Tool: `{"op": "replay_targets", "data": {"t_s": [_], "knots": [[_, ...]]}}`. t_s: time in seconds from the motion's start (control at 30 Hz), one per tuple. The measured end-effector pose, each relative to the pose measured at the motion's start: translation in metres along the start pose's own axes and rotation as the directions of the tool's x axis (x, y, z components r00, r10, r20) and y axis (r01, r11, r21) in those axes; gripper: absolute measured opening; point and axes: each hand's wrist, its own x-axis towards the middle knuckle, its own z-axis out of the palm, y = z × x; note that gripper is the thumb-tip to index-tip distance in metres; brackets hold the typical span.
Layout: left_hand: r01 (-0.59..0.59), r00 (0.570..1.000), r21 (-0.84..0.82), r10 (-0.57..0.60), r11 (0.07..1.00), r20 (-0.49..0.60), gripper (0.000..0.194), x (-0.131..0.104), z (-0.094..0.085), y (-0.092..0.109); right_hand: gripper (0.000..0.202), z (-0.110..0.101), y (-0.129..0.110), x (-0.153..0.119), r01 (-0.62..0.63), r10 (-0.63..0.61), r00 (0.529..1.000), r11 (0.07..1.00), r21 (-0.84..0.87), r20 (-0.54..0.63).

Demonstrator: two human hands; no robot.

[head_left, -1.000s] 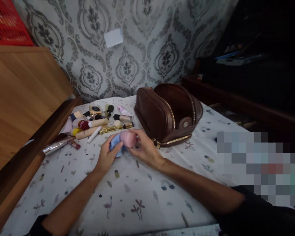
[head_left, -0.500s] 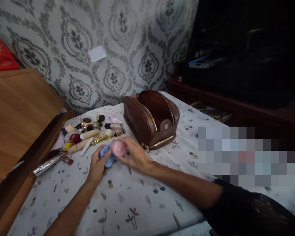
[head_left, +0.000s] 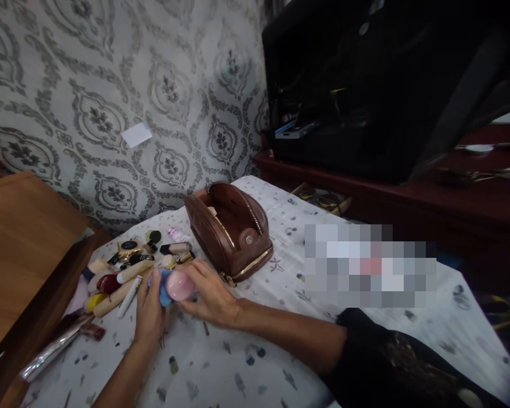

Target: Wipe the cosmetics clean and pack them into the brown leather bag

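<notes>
My left hand is closed on a blue cloth, pressed against the side of a round pink object. The fingers of my right hand wrap round the pink object from the right. Both hands are just above the patterned white tablecloth. Behind them stands a brown leather bag with its top unzipped. Many cosmetics lie to the left, among them a white tube, a dark red bottle and a gold compact.
A silvery tube lies at the table's left edge, beside a wooden cabinet. At the back is a patterned wall. A large black screen stands on a dark red shelf at the right. Part of the table is pixelated.
The view has turned to the right, so bag, cosmetics and hands appear further left and lower. Both hands still hold the pink object and the blue cloth together.
</notes>
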Motion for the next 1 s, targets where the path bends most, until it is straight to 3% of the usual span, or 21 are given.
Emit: {"op": "replay_targets", "data": {"t_s": [0.17,0.23,0.3,0.37,0.47,0.57,0.63,0.67,0.73,0.8,0.9,1.0], "knots": [[0.048,0.998,-0.141,-0.052,0.989,-0.027,0.041,0.025,0.026,0.024,0.058,-0.022,-0.012,0.02,0.085,-0.076,0.982,0.996,0.042,-0.173],[-0.017,0.999,-0.159,0.022,0.987,0.028,0.036,0.037,0.036,0.035,0.056,-0.034,-0.018,0.03,0.093,-0.076,0.965,0.994,0.054,-0.251],[-0.172,0.976,-0.085,0.182,0.981,0.121,0.026,0.048,0.045,0.044,0.055,-0.048,-0.025,0.038,0.074,-0.048,0.953,0.994,0.076,-0.3],[-0.375,0.908,0.026,0.362,0.927,0.212,0.026,0.058,0.053,0.05,0.055,-0.062,-0.031,0.045,0.058,-0.019,0.946,0.992,0.112,-0.323],[-0.627,0.762,0.194,0.541,0.754,0.356,0.03,0.067,0.065,0.054,0.054,-0.085,-0.036,0.057,0.029,0.045,0.931,0.98,0.197,-0.361],[-0.808,0.587,0.365,0.57,0.463,0.576,0.028,0.067,0.075,0.059,0.054,-0.107,-0.03,0.07,-0.037,0.141,0.904,0.966,0.255,-0.404],[-0.877,0.481,0.37,0.534,0.308,0.695,0.038,0.064,0.08,0.063,0.055,-0.12,-0.02,0.08,-0.117,0.177,0.893,0.979,0.166,-0.415],[-0.894,0.448,0.355,0.523,0.273,0.725,0.043,0.063,0.081,0.064,0.055,-0.125,-0.015,0.085,-0.179,0.194,0.895,0.981,0.074,-0.401],[-0.902,0.432,0.343,0.538,0.262,0.724,0.048,0.059,0.08,0.064,0.052,-0.133,-0.006,0.094,-0.308,0.25,0.917,0.938,-0.156,-0.31],[-0.894,0.448,0.351,0.569,0.277,0.69,0.048,0.056,0.076,0.061,0.046,-0.136,0.001,0.102,-0.393,0.358,0.92,0.839,-0.377,-0.163],[-0.881,0.472,0.355,0.592,0.311,0.653,0.049,0.054,0.071,0.053,0.043,-0.132,0.011,0.114,-0.443,0.556,0.831,0.682,-0.582,0.019],[-0.876,0.482,0.342,0.611,0.34,0.628,0.05,0.052,0.069,0.047,0.033,-0.122,0.024,0.126,-0.491,0.681,0.728,0.596,-0.635,0.076]]}}
